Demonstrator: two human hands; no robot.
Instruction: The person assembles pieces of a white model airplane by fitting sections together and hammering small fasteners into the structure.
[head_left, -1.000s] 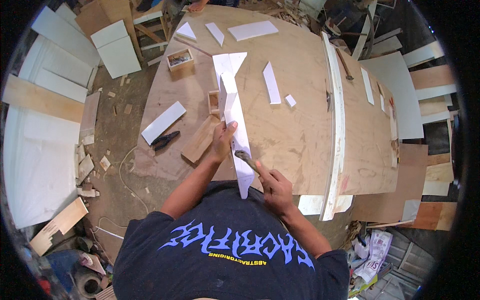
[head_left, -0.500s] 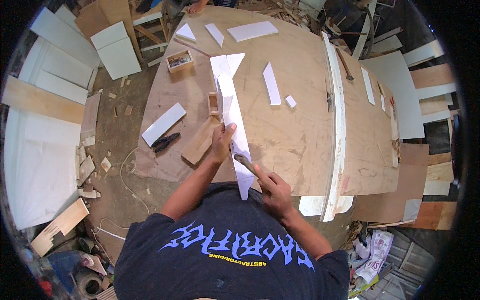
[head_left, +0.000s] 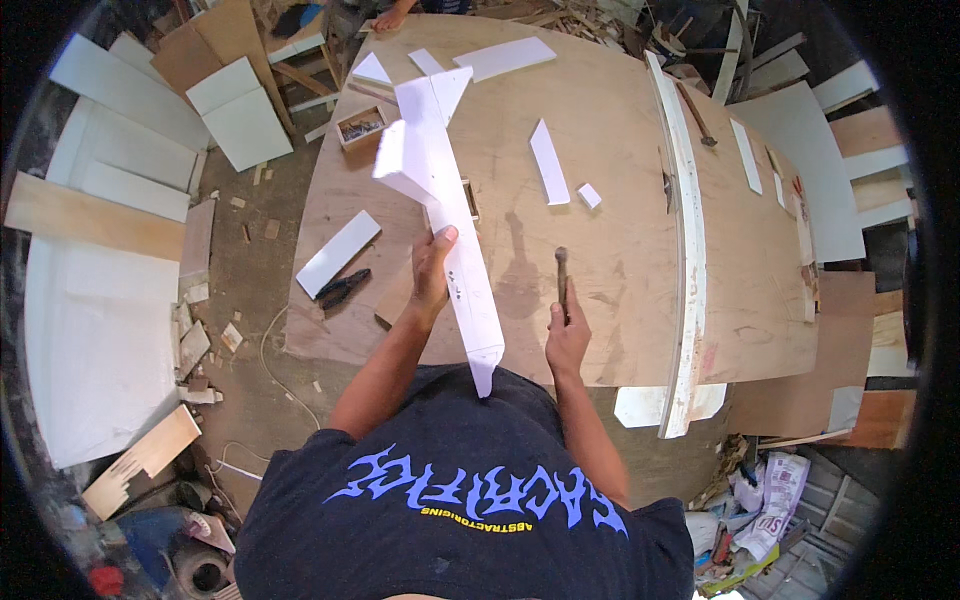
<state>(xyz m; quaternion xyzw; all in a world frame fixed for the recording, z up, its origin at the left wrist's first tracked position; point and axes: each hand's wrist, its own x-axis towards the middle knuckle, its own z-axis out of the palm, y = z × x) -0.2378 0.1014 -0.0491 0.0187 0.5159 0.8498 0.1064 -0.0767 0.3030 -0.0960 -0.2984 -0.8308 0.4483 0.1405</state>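
Note:
My left hand (head_left: 433, 268) grips the edge of a long white board assembly (head_left: 465, 260), its thumb on the face. Angled white pieces branch off the assembly's far part, and its tapered near end reaches my shirt. Several small dark marks show on the board just below the thumb. In my right hand (head_left: 568, 338) is a hammer (head_left: 562, 268), held upright by the handle to the right of the board and apart from it. Part of a small wooden box (head_left: 471, 200) shows behind the board.
Loose white pieces (head_left: 548, 165) lie on the plywood table (head_left: 610, 290). Black-handled pliers (head_left: 343, 288) rest at left beside a white strip (head_left: 340, 250). A box of small metal pieces (head_left: 360, 127) stands farther back. A long white beam (head_left: 688, 270) crosses the right side. Another person's hand (head_left: 388, 20) touches the far edge.
The hammer has moved right, away from the board, and now points upward. My left hand has turned the assembly, so its branching pieces swing left and its face shows more.

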